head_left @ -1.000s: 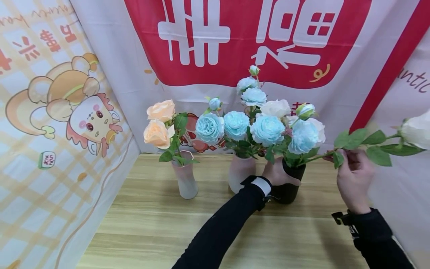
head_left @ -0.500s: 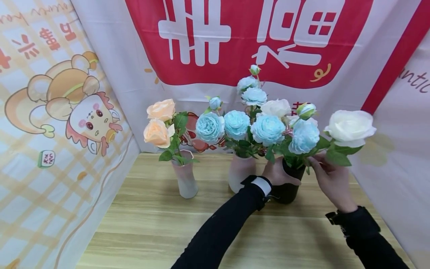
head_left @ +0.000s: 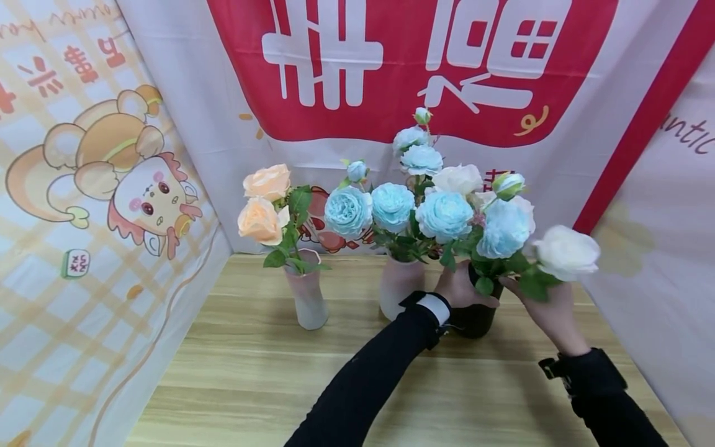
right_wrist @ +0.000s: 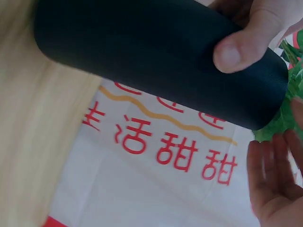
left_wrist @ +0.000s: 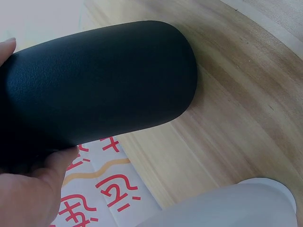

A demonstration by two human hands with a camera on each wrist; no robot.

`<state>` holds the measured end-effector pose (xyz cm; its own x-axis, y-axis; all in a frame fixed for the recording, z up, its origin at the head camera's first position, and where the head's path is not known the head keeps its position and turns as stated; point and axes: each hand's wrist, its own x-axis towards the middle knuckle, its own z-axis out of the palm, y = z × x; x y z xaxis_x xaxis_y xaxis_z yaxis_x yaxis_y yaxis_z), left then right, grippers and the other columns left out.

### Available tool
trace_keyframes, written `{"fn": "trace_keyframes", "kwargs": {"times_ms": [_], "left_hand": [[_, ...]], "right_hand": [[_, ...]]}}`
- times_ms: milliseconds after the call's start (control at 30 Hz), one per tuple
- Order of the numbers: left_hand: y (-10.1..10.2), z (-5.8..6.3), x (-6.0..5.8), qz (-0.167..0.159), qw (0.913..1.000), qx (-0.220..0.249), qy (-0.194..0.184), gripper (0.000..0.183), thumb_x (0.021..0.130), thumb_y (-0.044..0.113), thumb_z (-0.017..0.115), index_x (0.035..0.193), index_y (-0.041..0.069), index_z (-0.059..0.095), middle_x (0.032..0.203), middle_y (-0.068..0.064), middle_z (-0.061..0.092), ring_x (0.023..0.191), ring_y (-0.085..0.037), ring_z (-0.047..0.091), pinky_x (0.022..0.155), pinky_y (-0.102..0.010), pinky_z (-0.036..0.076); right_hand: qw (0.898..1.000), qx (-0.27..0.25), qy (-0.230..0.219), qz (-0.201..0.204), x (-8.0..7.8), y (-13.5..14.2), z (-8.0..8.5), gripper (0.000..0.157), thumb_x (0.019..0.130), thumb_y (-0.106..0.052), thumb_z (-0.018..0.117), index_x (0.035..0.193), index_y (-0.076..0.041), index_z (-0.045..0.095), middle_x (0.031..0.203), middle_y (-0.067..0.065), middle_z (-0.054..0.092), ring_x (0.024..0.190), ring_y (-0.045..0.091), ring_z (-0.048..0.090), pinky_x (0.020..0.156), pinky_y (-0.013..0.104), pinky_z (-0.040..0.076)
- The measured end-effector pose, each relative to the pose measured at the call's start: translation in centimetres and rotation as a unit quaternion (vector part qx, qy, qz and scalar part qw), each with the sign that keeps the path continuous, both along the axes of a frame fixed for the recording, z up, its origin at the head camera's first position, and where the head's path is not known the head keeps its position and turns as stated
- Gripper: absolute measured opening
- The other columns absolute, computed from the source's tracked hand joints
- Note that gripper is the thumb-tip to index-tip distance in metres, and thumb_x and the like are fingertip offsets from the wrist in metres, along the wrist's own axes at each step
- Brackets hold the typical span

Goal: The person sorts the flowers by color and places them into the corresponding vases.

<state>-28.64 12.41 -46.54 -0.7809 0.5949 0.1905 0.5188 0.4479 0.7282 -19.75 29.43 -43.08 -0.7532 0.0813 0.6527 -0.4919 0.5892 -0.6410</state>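
Note:
My left hand (head_left: 461, 288) grips the black vase (head_left: 476, 321), its thumb (right_wrist: 236, 52) across the vase's side in the right wrist view. Pale blue roses (head_left: 505, 228) and white blooms rise from that vase. At the vase's mouth, my right hand (head_left: 546, 311) holds a white rose (head_left: 567, 253) by its stem, partly covered by green leaves (head_left: 537, 282). The bloom leans out to the right. In the right wrist view, the right hand's fingers (right_wrist: 272, 170) are bent close to the rim; the stem between them is hidden.
Left of the black vase stands a pink-and-white vase (head_left: 398, 288) with blue roses (head_left: 349, 212). Farther left, a slim pink-and-white vase (head_left: 309, 301) holds peach roses (head_left: 262, 220). All stand on a wooden table (head_left: 251, 385) before a printed cloth backdrop (head_left: 335, 124).
My right hand has brought the white rose from the far right to the black vase's mouth, and its bloom has dropped lower. The left hand has stayed on the vase.

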Motion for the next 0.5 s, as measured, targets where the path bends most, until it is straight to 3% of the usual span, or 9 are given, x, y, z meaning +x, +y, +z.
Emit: {"fn": "trace_keyframes", "kwargs": {"times_ms": [67,200,300,500], "left_hand": [[0.0,0.1,-0.1,-0.002,1.0000,-0.002,0.000,0.087,0.072,0.040,0.088,0.146,0.019,0.046,0.140,0.007,0.052,0.128,-0.004,0.044,0.101,-0.017,0.034],[0.2,0.4,-0.1,0.008,0.9999,-0.006,-0.008,0.088,0.072,0.040,0.088,0.147,0.019,0.045,0.141,0.009,0.051,0.127,-0.004,0.044,0.099,-0.016,0.036],[0.4,0.5,0.2,0.025,0.9996,-0.006,-0.014,0.086,0.072,0.041,0.088,0.144,0.018,0.047,0.137,0.008,0.054,0.123,-0.004,0.048,0.098,-0.017,0.038],[0.2,0.5,2.5,0.072,0.9962,-0.033,-0.035,0.086,0.079,0.039,0.083,0.145,0.005,0.039,0.136,-0.007,0.051,0.121,-0.015,0.052,0.096,-0.022,0.042]], "right_hand": [[1.000,-0.016,-0.018,-0.007,0.5,0.4,-0.6,0.063,0.070,0.012,0.083,0.126,0.001,0.056,0.111,0.002,0.060,0.104,0.002,0.053,0.087,0.015,0.038],[0.997,-0.022,-0.053,-0.043,1.6,1.1,-2.2,0.057,0.074,0.008,0.081,0.127,0.001,0.059,0.115,-0.003,0.061,0.104,-0.004,0.053,0.080,0.008,0.043],[0.995,-0.020,-0.084,-0.057,2.6,1.2,-3.2,0.043,0.083,0.002,0.077,0.124,0.001,0.063,0.116,0.004,0.063,0.102,-0.003,0.054,0.077,0.009,0.047],[0.985,-0.014,-0.157,-0.071,5.4,0.5,-5.0,0.034,0.092,-0.010,0.070,0.123,0.002,0.063,0.117,0.015,0.062,0.097,0.006,0.057,0.075,0.011,0.048]]}}
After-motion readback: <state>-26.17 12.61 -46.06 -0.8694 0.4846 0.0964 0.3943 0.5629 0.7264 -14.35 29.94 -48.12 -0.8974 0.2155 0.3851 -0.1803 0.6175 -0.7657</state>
